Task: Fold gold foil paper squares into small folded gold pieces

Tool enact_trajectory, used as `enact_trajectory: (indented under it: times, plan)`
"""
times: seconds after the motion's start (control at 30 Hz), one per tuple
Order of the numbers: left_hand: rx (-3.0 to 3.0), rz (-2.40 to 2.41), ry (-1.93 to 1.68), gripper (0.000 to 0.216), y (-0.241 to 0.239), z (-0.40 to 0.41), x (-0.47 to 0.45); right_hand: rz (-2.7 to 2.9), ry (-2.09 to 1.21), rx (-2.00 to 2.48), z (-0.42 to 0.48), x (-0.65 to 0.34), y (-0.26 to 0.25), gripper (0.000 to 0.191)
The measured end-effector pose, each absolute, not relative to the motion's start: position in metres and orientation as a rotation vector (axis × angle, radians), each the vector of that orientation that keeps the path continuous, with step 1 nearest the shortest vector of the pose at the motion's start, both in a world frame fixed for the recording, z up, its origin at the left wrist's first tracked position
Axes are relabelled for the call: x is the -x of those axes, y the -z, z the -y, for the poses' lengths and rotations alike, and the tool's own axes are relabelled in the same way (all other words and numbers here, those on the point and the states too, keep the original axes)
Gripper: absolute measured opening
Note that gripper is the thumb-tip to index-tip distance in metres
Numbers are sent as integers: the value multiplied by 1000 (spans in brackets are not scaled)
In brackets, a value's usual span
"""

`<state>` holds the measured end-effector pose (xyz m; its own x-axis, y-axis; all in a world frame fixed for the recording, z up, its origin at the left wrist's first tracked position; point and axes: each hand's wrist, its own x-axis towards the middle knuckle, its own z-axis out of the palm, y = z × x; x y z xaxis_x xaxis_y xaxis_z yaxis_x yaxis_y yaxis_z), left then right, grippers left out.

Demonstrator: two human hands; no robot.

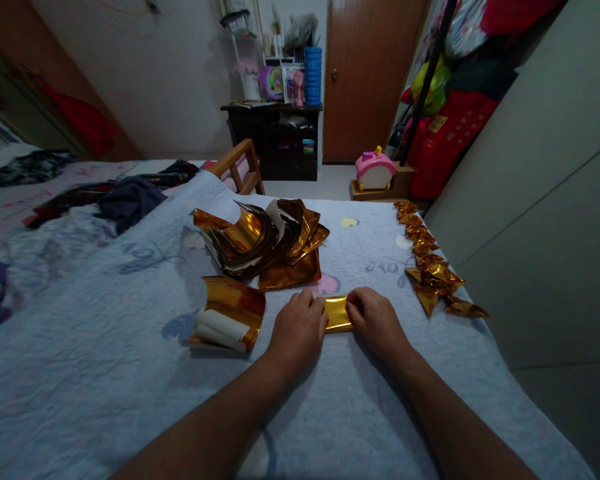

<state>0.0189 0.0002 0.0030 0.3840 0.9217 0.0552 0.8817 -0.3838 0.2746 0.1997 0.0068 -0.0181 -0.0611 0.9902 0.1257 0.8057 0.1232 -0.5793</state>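
Observation:
A folded strip of gold foil paper (pixel 337 313) lies flat on the light blue bed cover, its shiny side up. My left hand (pixel 300 327) is closed over the strip's left end, and my right hand (pixel 377 321) pinches the right end with curled fingers. Left of my hands sits a curled gold sheet (pixel 235 303) with a pale rolled piece in it. Behind that, a fanned stack of gold foil sheets (pixel 250 233) bends upward. Along the right edge runs a row of folded gold paper pieces (pixel 433 273).
The blue patterned bed cover (pixel 380 413) drops off at the right, beside a pale cabinet (pixel 545 233). Dark clothes (pixel 130 200) lie at the left. A wooden chair (pixel 237 167) and a pink toy (pixel 376 170) stand beyond the far edge.

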Motion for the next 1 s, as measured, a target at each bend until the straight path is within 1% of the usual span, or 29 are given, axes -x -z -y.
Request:
enact_trajectory:
  times: [0.1, 0.23, 0.57, 0.73, 0.87, 1.0]
  plan:
    - [-2509, -1626, -190, 17, -4, 3, -21, 1914, -476, 1742, -7, -200, 20, 11]
    - [-2604, -1508, -133, 18, -1, 6, -24, 1920, -479, 1729, -8, -201, 23, 12]
    - [-2666, -1361, -238, 24, 4, 16, -32, 1913, -425, 1721, -10, -201, 25, 14]
    - [-2677, -1374, -276, 25, 10, 18, -35, 1913, -403, 1733, -11, -201, 26, 13]
    - [-2776, -1390, -344, 34, 21, 20, -34, 1918, -393, 1741, -11, -201, 26, 13]
    - [-2826, -1391, -295, 42, 29, 21, -32, 1915, -405, 1748, -10, -201, 24, 14]
